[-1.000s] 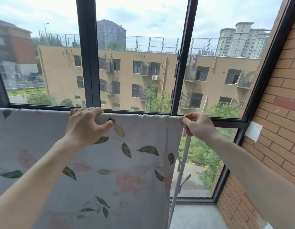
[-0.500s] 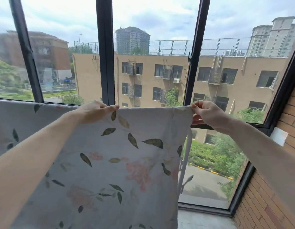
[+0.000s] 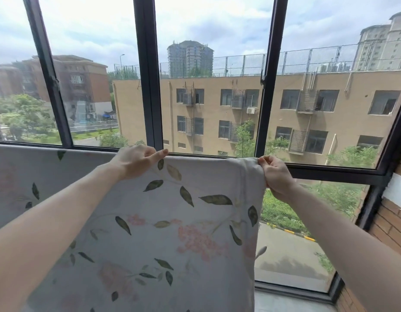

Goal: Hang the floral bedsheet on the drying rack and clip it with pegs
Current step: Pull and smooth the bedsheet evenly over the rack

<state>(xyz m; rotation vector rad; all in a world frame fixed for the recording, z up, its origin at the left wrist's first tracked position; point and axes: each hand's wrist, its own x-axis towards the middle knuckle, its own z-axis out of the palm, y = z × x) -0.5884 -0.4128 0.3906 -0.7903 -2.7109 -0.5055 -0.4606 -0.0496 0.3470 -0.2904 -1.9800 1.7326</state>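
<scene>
Hands hold the bedsheet (image 3: 172, 233) taut along its top fold: left hand (image 3: 136, 161) grasping mid-edge, right hand (image 3: 276, 176) pinching the corner, so it hangs flat.

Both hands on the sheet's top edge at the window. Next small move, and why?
Probably pull the bunched right corner outward to flatten it. The right hand pinches the floral bedsheet where the cloth gathers into folds, while the left hand holds the top edge, which looks flat between them. No pegs are in view, so smoothing likely precedes clipping.
</scene>
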